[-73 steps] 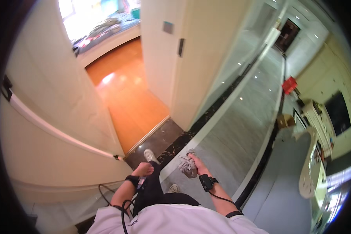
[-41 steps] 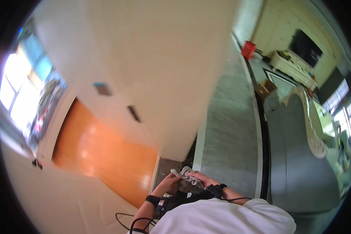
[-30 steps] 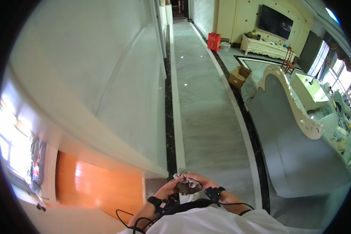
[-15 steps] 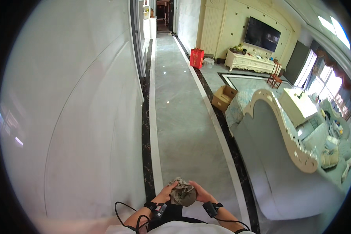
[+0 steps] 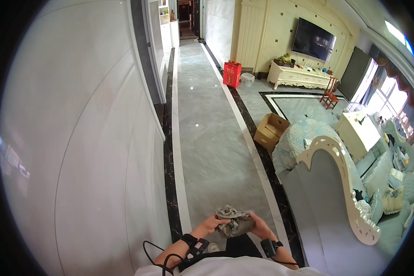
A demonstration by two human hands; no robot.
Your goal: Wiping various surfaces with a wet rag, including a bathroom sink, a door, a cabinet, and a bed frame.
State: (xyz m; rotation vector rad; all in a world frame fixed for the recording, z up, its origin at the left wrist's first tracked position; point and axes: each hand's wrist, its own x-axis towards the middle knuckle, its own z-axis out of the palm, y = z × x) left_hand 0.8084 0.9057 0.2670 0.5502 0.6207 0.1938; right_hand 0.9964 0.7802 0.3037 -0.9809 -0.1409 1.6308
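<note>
A crumpled grey-beige cloth [image 5: 235, 222] is bunched up in front of my body, held between both hands at the lower middle of the view. My left hand [image 5: 212, 224] grips its left side, with the thumb lying over the folds. On the opposite side my right hand [image 5: 259, 226] is closed on the cloth's edge. Black straps with small devices sit on both wrists, and a black cable loops beside my left forearm.
A grey marble walkway [image 5: 202, 152] runs ahead beside a pale wall [image 5: 92, 138]. Along its right edge stand a grey sofa [image 5: 317, 198], an open cardboard box [image 5: 271, 131] and a red bag [image 5: 232, 75]. A white cabinet [image 5: 299, 76] stands below the television [image 5: 313, 39].
The cloth has moved to the right and slightly up with both hands, and it is spread wider between them. The sofa and box have shifted lower in view as I advance.
</note>
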